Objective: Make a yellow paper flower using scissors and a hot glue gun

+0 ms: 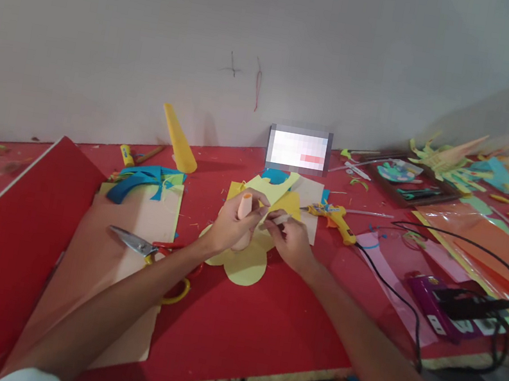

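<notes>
My left hand (233, 223) is closed around a rolled peach paper cone (244, 207), whose narrow end points up. Close beside it, my right hand (289, 237) is closed, its fingertips pinched near those of my left; what they pinch is too small to make out. Under both hands lies a pale yellow flower-shaped paper (245, 269) with rounded petals. Yellow paper pieces (299, 204) and a blue piece (275, 176) lie just behind the hands. Scissors with red handles (133, 240) rest by my left forearm.
A yellow glue gun (341, 222) with a black cord lies right of my hands. Further right are a purple box (430, 304) and orange sheets (483, 248). Peach sheets (97, 255) lie left, beside a red panel (12, 241). A yellow cone (179, 142) and a blurred screen (297, 150) stand behind.
</notes>
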Demonstrator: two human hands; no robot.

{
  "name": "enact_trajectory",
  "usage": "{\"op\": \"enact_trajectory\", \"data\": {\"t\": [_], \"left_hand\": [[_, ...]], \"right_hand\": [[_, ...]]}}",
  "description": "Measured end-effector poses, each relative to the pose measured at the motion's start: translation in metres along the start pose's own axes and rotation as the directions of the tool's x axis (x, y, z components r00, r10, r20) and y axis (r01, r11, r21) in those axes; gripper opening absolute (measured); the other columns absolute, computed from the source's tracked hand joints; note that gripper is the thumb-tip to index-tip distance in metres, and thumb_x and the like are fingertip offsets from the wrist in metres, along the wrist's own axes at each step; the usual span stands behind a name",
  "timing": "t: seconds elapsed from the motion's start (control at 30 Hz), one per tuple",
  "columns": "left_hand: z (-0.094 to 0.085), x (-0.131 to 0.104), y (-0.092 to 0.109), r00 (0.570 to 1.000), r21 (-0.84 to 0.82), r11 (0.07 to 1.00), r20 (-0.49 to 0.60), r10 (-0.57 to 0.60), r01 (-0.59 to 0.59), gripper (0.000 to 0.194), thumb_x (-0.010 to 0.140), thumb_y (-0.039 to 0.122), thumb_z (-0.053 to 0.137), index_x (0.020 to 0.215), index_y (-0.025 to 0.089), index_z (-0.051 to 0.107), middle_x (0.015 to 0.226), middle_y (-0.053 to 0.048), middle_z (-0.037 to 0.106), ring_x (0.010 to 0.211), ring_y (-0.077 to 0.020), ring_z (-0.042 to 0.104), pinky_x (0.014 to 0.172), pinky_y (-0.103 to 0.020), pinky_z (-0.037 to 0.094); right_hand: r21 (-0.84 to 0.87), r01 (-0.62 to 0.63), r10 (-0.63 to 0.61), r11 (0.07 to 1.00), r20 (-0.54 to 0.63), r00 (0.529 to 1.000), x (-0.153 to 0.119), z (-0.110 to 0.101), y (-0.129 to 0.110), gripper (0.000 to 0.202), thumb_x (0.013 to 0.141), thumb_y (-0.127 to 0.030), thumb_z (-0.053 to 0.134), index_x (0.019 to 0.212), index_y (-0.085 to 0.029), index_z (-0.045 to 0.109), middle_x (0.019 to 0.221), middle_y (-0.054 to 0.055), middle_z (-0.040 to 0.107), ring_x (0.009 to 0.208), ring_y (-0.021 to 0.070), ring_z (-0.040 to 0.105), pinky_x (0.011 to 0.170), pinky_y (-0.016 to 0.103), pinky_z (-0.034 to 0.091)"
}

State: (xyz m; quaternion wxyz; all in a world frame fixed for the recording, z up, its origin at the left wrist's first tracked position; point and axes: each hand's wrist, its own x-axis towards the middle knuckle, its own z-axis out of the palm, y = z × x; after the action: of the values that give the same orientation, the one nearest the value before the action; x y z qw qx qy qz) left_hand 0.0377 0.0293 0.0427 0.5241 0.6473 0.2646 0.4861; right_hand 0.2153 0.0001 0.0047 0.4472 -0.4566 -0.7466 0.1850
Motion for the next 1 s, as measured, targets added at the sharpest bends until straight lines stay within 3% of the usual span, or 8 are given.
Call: {"op": "enact_trajectory", "data": {"t": [0.27, 0.37, 0.43, 0.53, 0.63, 0.7, 0.87, 1.0], "left_hand": [[-0.001, -0.001, -0.002, 1.0, 0.006, 1.0, -0.001, -0.008, 0.008, 0.015, 0.098, 0.036, 0.067, 0.1, 0.022, 0.064, 0.067, 0.005, 0.05, 0.054, -0.0094, 0.047, 0.054, -0.025, 0.041], [-0.001, 0.0, -0.002, 1.0, 0.012, 1.0, 0.009, -0.012, 0.012, 0.016, 0.098, 0.038, 0.066, 0.101, 0.022, 0.064, 0.067, 0.006, 0.049, 0.054, -0.0098, 0.048, 0.055, -0.025, 0.042], [0.0, 0.0, -0.001, 1.0, 0.064, 0.998, -0.017, -0.015, 0.016, 0.018, 0.096, 0.039, 0.069, 0.102, 0.022, 0.065, 0.069, 0.005, 0.05, 0.057, -0.0104, 0.049, 0.057, -0.025, 0.043], [0.003, -0.003, 0.0, 0.983, 0.182, 0.983, -0.185, 0.004, 0.03, 0.024, 0.089, 0.038, 0.077, 0.102, 0.022, 0.065, 0.077, 0.003, 0.057, 0.067, -0.0121, 0.053, 0.063, -0.026, 0.044], [0.005, -0.006, 0.002, 0.921, 0.214, 0.976, -0.386, 0.059, 0.027, 0.028, 0.087, 0.041, 0.079, 0.099, 0.021, 0.063, 0.084, 0.0, 0.062, 0.072, -0.0131, 0.056, 0.067, -0.026, 0.047], [0.003, -0.006, 0.006, 0.9, 0.21, 0.978, -0.427, 0.091, 0.001, 0.029, 0.09, 0.045, 0.076, 0.1, 0.021, 0.063, 0.085, -0.001, 0.063, 0.072, -0.0133, 0.057, 0.066, -0.027, 0.048], [-0.005, 0.002, 0.032, 0.948, 0.119, 0.98, -0.258, 0.185, -0.159, 0.042, 0.086, 0.048, 0.081, 0.11, 0.023, 0.058, 0.078, 0.002, 0.065, 0.068, -0.015, 0.064, 0.063, -0.028, 0.051], [-0.018, 0.01, 0.052, 0.975, 0.019, 0.981, 0.113, 0.19, -0.193, 0.04, 0.088, 0.048, 0.081, 0.112, 0.025, 0.058, 0.087, -0.002, 0.072, 0.079, -0.019, 0.07, 0.072, -0.033, 0.056]], "right_hand": [[-0.05, 0.048, -0.047, 0.998, 0.015, 0.999, 0.002, 0.009, 0.007, 0.03, 0.108, -0.042, 0.05, 0.097, -0.026, 0.072, 0.102, 0.008, 0.079, 0.101, 0.0262, 0.074, 0.09, 0.039, 0.057], [-0.021, 0.032, -0.031, 0.999, 0.038, 0.999, 0.003, 0.009, 0.005, 0.031, 0.108, -0.043, 0.05, 0.097, -0.025, 0.072, 0.1, 0.007, 0.079, 0.099, 0.0253, 0.074, 0.087, 0.038, 0.057], [-0.003, 0.007, -0.007, 1.0, -0.012, 1.0, 0.003, 0.005, 0.003, 0.032, 0.108, -0.046, 0.05, 0.096, -0.024, 0.071, 0.099, 0.008, 0.079, 0.094, 0.0243, 0.075, 0.083, 0.036, 0.058], [0.022, -0.034, 0.037, 0.999, -0.156, 0.987, 0.004, -0.004, -0.002, 0.034, 0.107, -0.048, 0.049, 0.094, -0.023, 0.069, 0.093, 0.007, 0.078, 0.08, 0.021, 0.073, 0.072, 0.033, 0.056], [0.059, -0.074, 0.087, 0.996, -0.254, 0.963, 0.006, -0.012, -0.003, 0.036, 0.107, -0.051, 0.049, 0.091, -0.023, 0.066, 0.084, 0.005, 0.074, 0.072, 0.0189, 0.07, 0.065, 0.031, 0.053], [0.107, -0.092, 0.119, 0.99, -0.286, 0.951, 0.007, -0.015, -0.002, 0.037, 0.107, -0.053, 0.048, 0.091, -0.023, 0.064, 0.08, 0.004, 0.072, 0.069, 0.0181, 0.068, 0.062, 0.03, 0.052], [0.189, -0.082, 0.144, 0.979, -0.346, 0.927, 0.005, -0.013, -0.001, 0.036, 0.107, -0.054, 0.05, 0.096, -0.023, 0.064, 0.086, 0.005, 0.07, 0.067, 0.0162, 0.065, 0.057, 0.029, 0.05], [0.215, -0.05, 0.141, 0.975, -0.435, 0.889, 0.002, -0.013, -0.004, 0.033, 0.106, -0.052, 0.052, 0.097, -0.023, 0.065, 0.085, 0.004, 0.068, 0.062, 0.0156, 0.062, 0.056, 0.03, 0.048]]}}
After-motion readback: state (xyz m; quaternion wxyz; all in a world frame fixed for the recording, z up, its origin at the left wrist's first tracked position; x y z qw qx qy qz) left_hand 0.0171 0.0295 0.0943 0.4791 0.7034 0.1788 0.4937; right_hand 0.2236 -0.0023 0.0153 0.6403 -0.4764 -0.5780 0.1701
